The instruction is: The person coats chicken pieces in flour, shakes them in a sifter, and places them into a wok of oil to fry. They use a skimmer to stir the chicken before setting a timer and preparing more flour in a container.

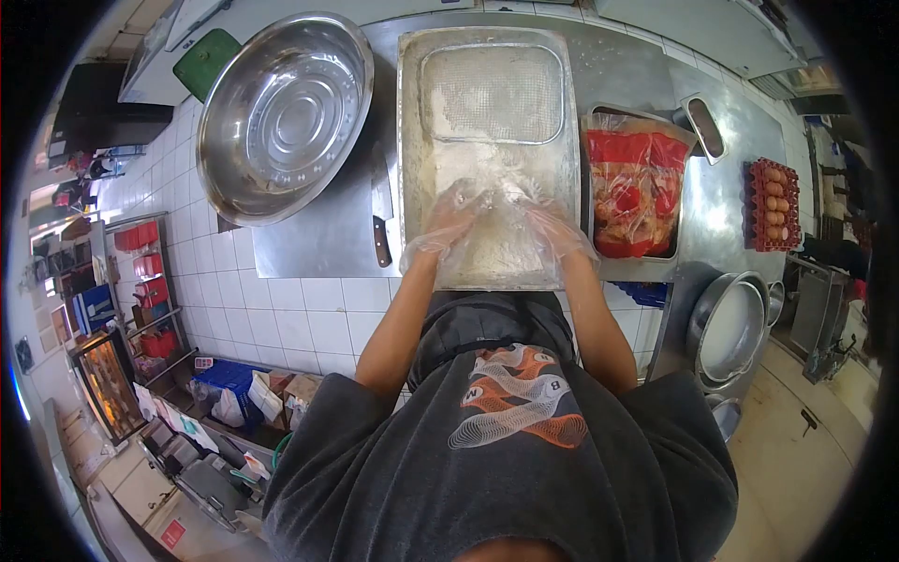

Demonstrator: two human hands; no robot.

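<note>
Both hands wear clear plastic gloves and are over a large metal tray (409, 140) dusted with pale flour (487, 169). My left hand (456, 220) is in the flour at the tray's left side; the loose glove blurs its fingers. On the tray's right side my right hand (552, 225) touches the flour, its fingers likewise veiled by the glove. A wire-mesh basket (492, 89) lies at the tray's far end. Left of the tray is a knife (381, 211) with a brown handle. To the right, a pan (672, 245) holds a clear and red plastic bag (637, 187) of food.
A big steel bowl (290, 117) stands at the left, by a green lid (204, 64). Farther right are a small metal container (705, 128), a red tray of eggs (773, 204) and a bowl with white contents (733, 328). Shelves with red bins (150, 265) stand far left.
</note>
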